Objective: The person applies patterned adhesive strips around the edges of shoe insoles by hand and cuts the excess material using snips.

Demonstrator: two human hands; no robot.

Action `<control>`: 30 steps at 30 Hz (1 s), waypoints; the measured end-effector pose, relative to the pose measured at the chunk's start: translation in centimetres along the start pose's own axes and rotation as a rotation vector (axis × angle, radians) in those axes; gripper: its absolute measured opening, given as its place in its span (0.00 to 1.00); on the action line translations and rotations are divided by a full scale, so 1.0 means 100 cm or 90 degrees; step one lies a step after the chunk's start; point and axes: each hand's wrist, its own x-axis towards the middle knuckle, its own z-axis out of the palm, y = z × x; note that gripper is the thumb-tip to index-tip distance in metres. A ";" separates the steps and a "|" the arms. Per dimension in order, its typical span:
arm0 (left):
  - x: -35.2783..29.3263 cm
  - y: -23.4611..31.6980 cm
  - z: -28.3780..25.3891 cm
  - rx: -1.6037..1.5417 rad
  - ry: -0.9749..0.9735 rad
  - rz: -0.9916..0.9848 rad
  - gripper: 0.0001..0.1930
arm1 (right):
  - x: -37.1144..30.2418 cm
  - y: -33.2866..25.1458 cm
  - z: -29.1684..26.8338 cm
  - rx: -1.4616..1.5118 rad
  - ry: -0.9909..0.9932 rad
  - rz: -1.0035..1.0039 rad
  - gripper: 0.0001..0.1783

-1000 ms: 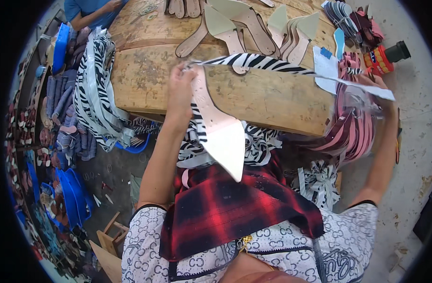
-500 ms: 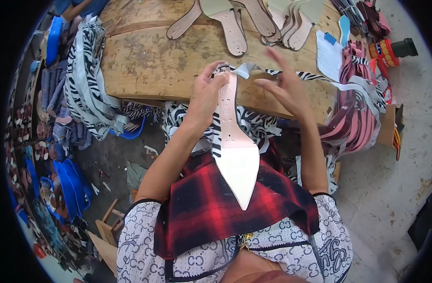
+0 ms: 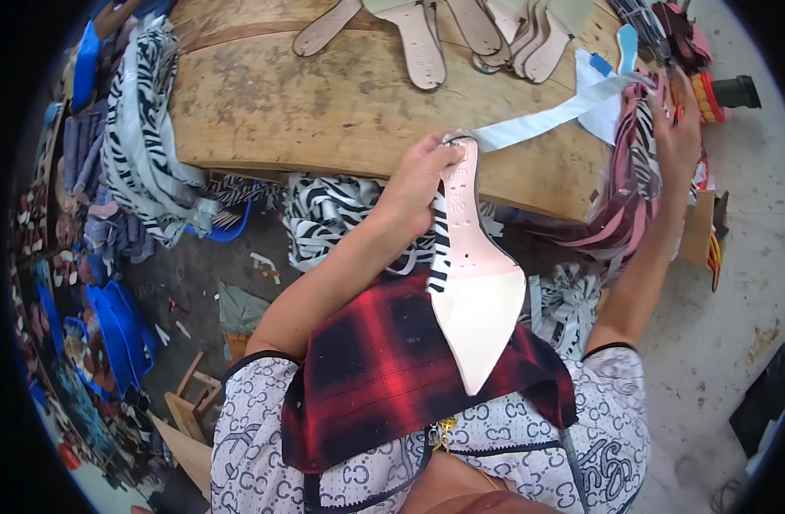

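Note:
A pointed shoe insole (image 3: 476, 313), cream at the toe and pale pink along the narrow shank, hangs toe-down over my lap. My left hand (image 3: 416, 184) grips its heel end, thumb on the pink face. Zebra-print strip (image 3: 440, 244) runs along its left edge. From the heel, the strip's pale underside (image 3: 542, 122) stretches out to the right across the table. My right hand (image 3: 680, 128) is far out at the right, its fingers at the far end of that strip, which looks pulled straight; the exact grip is partly hard to see.
More insoles (image 3: 422, 56) lie at the table's (image 3: 281, 111) back. Zebra strips (image 3: 140, 146) hang over its left side; pink and striped strips (image 3: 628, 188) hang at the right. A paper sheet (image 3: 594, 94) lies near the right edge. Blue baskets (image 3: 122, 330) stand on the floor.
My right hand has swung outward to the right and the strip now runs straighter, pale side showing. My left hand and the insole have shifted right and slightly down.

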 end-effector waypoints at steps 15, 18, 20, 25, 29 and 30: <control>-0.010 0.013 -0.007 -0.014 0.079 0.135 0.13 | -0.110 -0.174 0.058 0.796 -0.229 0.431 0.16; -0.009 0.017 -0.005 -0.012 0.078 0.153 0.13 | -0.120 -0.182 0.044 0.794 -0.162 0.362 0.14; -0.005 0.018 -0.002 -0.012 0.082 0.157 0.13 | -0.125 -0.186 0.040 0.764 -0.146 0.344 0.14; 0.002 0.017 0.001 0.016 0.076 0.172 0.13 | -0.130 -0.169 0.030 0.753 -0.215 0.342 0.13; 0.008 0.013 0.015 0.025 0.073 0.173 0.15 | -0.132 -0.158 0.034 0.718 -0.241 0.229 0.12; 0.010 0.013 0.017 0.027 0.071 0.171 0.15 | -0.132 -0.151 0.037 0.717 -0.239 0.231 0.12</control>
